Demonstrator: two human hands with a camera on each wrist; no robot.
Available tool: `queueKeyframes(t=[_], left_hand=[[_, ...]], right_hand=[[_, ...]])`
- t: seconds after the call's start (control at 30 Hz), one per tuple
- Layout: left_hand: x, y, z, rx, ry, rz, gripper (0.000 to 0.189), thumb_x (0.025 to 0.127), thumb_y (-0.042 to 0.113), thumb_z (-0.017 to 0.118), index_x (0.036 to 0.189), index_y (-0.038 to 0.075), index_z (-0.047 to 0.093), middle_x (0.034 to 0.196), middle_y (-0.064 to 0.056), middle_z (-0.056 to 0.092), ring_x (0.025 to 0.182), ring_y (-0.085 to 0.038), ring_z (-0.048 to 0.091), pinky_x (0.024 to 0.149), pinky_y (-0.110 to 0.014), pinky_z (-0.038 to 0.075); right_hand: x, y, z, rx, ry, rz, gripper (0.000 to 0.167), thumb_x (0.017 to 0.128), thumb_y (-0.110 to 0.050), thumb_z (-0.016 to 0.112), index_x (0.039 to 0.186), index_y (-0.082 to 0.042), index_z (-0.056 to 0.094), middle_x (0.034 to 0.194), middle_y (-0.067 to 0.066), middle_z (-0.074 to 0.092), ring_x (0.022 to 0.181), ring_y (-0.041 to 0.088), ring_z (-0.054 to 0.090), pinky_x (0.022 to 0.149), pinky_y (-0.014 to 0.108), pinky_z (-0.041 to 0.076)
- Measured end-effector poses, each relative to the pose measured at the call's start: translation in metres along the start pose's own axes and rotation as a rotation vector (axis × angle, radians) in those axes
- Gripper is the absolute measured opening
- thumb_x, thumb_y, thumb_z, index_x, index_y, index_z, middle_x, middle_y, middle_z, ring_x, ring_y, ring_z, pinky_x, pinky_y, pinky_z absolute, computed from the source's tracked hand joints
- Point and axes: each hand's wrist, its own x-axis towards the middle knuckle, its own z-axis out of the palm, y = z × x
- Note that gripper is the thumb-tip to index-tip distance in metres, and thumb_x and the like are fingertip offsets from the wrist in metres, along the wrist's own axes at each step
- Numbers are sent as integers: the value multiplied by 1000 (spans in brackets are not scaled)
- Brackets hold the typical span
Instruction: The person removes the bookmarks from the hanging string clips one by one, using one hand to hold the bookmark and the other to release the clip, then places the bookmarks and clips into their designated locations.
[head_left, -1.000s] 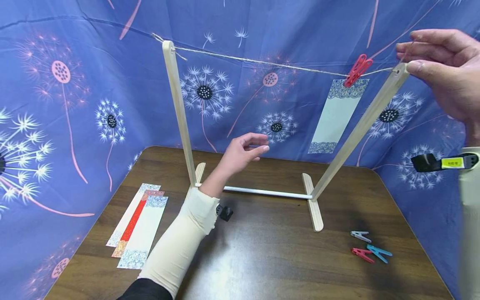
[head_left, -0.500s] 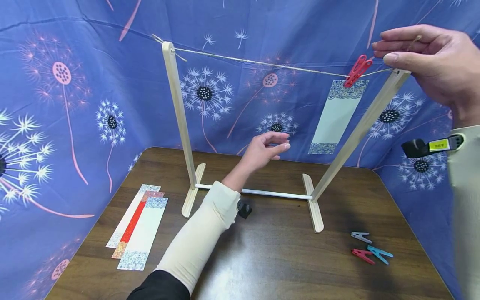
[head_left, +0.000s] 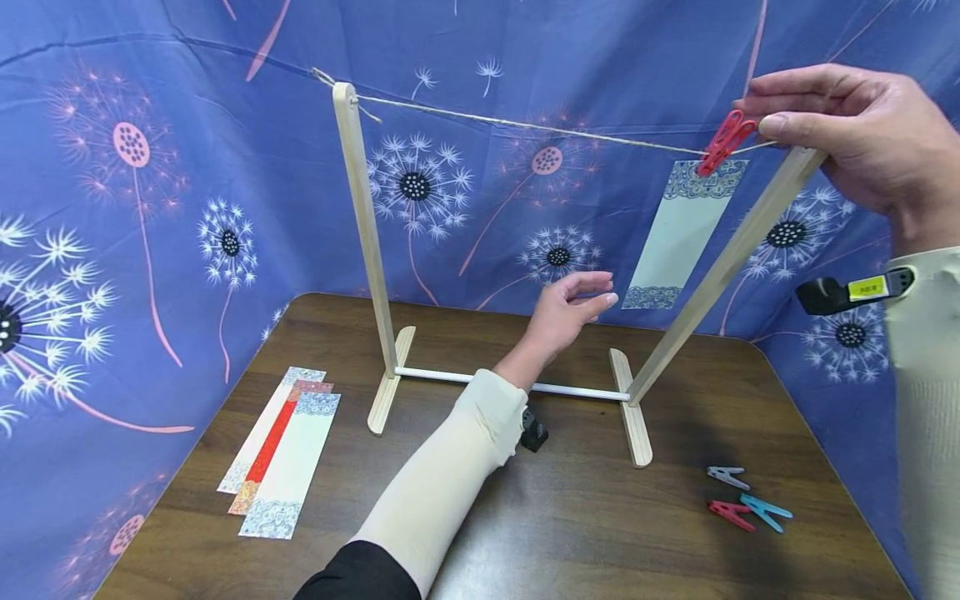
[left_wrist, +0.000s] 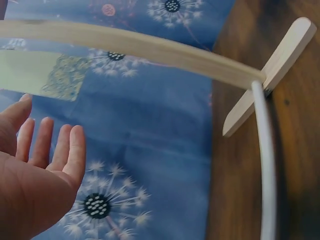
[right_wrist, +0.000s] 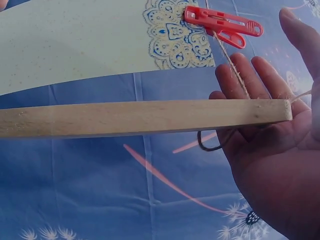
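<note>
A pale paper strip [head_left: 678,229] with blue patterned ends hangs from a twine line [head_left: 525,127], held by a red clothespin [head_left: 726,143]. My right hand [head_left: 862,137] is at the top of the right wooden post [head_left: 731,258], fingers reaching behind the post and thumb raised; its fingertips come close to the clothespin's handles. In the right wrist view nothing sits between thumb and fingers. My left hand [head_left: 566,315] hovers in the air left of the strip's lower end, fingers loosely bent and holding nothing. The left wrist view shows its thumb tip overlapping the strip's edge [left_wrist: 65,77].
A left post [head_left: 363,225] and a white crossbar [head_left: 442,375] complete the frame on the brown table [head_left: 570,517]. Three overlapping paper strips [head_left: 288,458] lie at left. White [head_left: 727,477], red [head_left: 731,514] and blue [head_left: 765,510] clothespins lie at right. Blue dandelion-print cloth [head_left: 285,150] hangs behind.
My left hand has moved right, toward the lower end of the hanging strip. My right hand has moved left over the post top, closer to the red clothespin.
</note>
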Motion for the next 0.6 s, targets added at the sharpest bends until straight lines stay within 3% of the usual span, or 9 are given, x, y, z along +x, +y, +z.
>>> queueKeyframes(t=[0.27, 0.47, 0.6], left_hand=[[4, -20, 12, -107, 40, 4, 36, 95, 5, 76, 129, 0, 69, 125, -17, 71, 99, -12, 72, 87, -34, 62], [5, -25, 19, -132, 45, 4, 36, 94, 1, 76, 128, -2, 69, 124, -19, 70, 95, -7, 71, 85, -24, 60], [6, -25, 24, -115, 57, -2, 32, 93, 2, 76, 125, 1, 71, 121, -16, 72, 94, -7, 71, 88, -33, 61]], right_hand=[[2, 8, -1, 92, -26, 11, 43, 95, 9, 67, 136, 0, 65, 126, 5, 71, 102, 16, 70, 88, 14, 55], [3, 10, 0, 132, -31, 28, 42, 94, 10, 68, 135, 1, 65, 121, 8, 72, 97, 17, 72, 86, 16, 57], [4, 10, 2, 125, -7, 49, 40, 94, 9, 69, 133, 0, 68, 118, 8, 73, 91, 16, 75, 84, 17, 58]])
